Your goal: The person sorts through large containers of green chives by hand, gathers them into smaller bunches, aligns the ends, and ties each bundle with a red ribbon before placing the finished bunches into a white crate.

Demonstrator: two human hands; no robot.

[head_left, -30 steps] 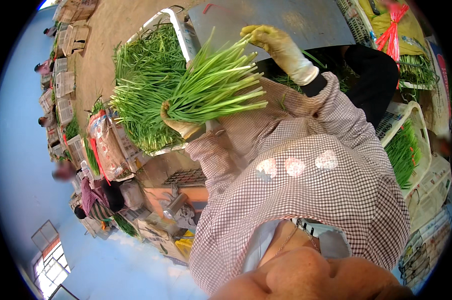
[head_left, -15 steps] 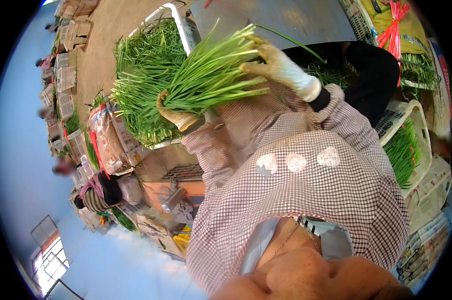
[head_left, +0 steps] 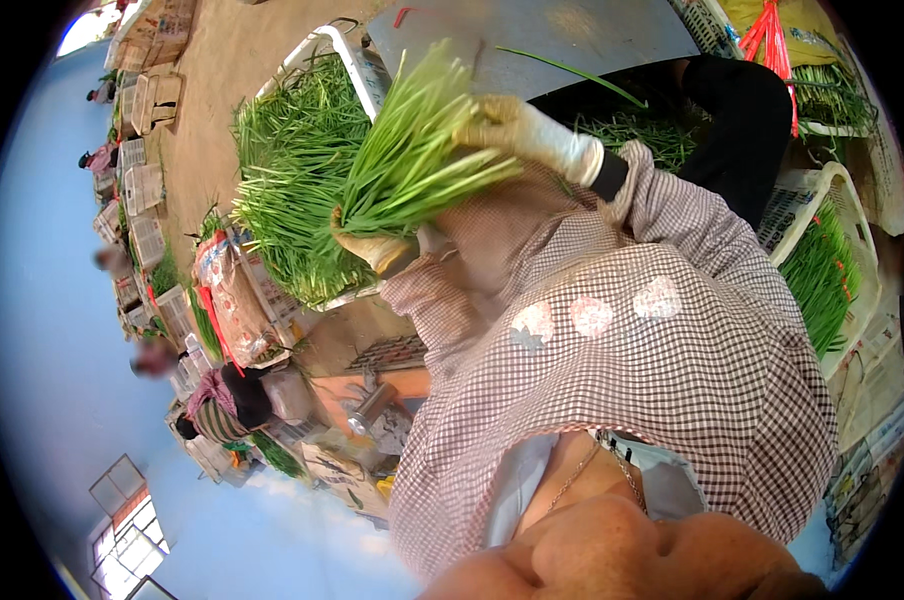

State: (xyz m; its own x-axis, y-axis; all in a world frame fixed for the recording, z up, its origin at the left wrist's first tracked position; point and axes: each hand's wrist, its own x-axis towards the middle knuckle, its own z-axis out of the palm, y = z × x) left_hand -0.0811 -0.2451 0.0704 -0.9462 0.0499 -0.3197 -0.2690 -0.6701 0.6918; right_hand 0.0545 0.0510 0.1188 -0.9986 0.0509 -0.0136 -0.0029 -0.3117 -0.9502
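My gloved left hand (head_left: pixel 374 250) is closed around the lower side of a bunch of garlic chives (head_left: pixel 397 165), whose long green stalks fan up and to the right. At the stalks' pale right-hand ends is my gloved right hand (head_left: pixel 494 128), its fingers drawn together against the bunch and pinching in among the stalks. Motion blurs the upper stalks and the right fingertips. Directly behind and left of the bunch stands a white plastic crate (head_left: pixel 357 75) heaped with more chives (head_left: pixel 297 170).
A grey tabletop (head_left: pixel 542 35) lies beyond my hands, with one loose stalk (head_left: pixel 572 75) at its edge. To the right stand a white crate (head_left: pixel 857 300) of chives and red ties (head_left: pixel 769 40) over a bundle. At left are a wrapped bundle (head_left: pixel 234 295) and a bent-over person (head_left: pixel 222 405).
My right hand has moved left and its spread fingers have drawn together at the stalks. The bunch now stands more upright, its upper stalks parted from the lower ones.
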